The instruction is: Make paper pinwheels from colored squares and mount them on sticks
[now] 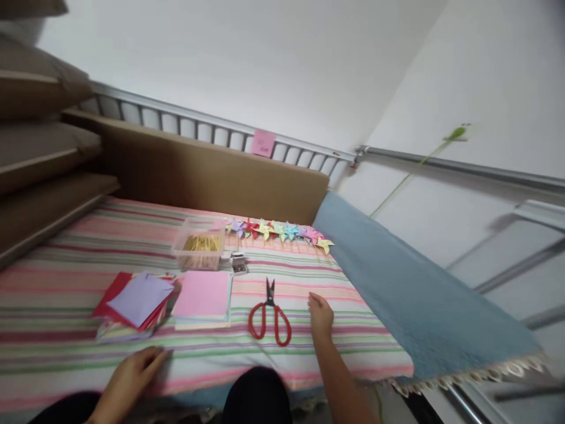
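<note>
While your left hand and right hand rest half-open, apparently empty, red-handled scissors, one pair, lie just left of the right, and the uneven paper pile beyond the left could slip apart if brushed.

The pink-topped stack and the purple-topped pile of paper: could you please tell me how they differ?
The pink-topped stack lies fairly squared; the purple-topped pile is fanned askew. The stack shows pale sheets beneath; the pile shows red ones. Both lie on the striped cloth.
</note>
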Demonstrator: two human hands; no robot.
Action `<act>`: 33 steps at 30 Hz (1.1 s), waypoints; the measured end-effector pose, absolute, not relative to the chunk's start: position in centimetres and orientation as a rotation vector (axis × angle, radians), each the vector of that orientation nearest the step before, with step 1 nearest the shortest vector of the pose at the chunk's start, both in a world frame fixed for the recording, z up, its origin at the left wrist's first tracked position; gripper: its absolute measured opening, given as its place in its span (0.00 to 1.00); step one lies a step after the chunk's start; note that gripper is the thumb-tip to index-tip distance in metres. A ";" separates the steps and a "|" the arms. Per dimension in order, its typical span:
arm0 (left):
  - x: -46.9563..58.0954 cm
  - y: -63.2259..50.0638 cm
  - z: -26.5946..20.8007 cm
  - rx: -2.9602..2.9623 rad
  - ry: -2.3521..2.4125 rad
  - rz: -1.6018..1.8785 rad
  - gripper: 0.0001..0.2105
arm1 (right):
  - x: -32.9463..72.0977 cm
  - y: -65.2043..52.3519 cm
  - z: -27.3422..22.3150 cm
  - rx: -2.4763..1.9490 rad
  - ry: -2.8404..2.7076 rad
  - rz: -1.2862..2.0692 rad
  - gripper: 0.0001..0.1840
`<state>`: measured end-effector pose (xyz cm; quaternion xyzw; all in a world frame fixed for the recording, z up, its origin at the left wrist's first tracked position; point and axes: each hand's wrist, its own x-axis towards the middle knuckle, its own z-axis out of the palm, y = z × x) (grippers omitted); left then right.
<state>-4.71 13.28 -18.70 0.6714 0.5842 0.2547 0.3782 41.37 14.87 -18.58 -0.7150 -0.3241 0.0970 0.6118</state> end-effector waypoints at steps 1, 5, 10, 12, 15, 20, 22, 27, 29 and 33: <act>-4.9 13.1 -19.0 1.725 1.489 0.657 0.22 | 39.1 15.1 -18.1 -1.654 -0.828 0.280 0.12; -4.7 12.8 -19.4 1.730 1.468 0.689 0.21 | 28.7 16.8 -16.9 -1.620 -1.222 0.462 0.08; -4.5 12.2 -19.3 1.634 1.416 0.815 0.20 | 20.9 17.5 -16.5 -1.551 -1.616 0.488 0.11; -4.5 12.1 -19.3 1.612 1.389 0.847 0.20 | 20.5 17.1 -16.6 -1.557 -1.707 0.496 0.15; -4.2 12.3 -19.2 1.594 1.357 0.858 0.19 | 21.0 16.6 -17.3 -1.587 -1.788 0.515 0.20; -3.7 12.6 -19.3 1.605 1.338 0.830 0.19 | 21.6 16.8 -18.7 -1.603 -1.826 0.515 0.22; -3.6 12.7 -19.3 1.612 1.331 0.828 0.19 | 21.6 17.1 -19.0 -1.593 -1.824 0.508 0.17; -3.4 12.6 -19.4 1.594 1.310 0.811 0.18 | 22.0 17.8 -19.7 -1.566 -1.826 0.501 0.11; -3.3 12.5 -19.4 1.585 1.300 0.792 0.18 | 22.2 17.9 -19.9 -1.557 -1.831 0.507 0.11; -3.3 12.5 -19.5 1.578 1.300 0.789 0.18 | 22.4 17.9 -20.2 -1.547 -1.840 0.515 0.12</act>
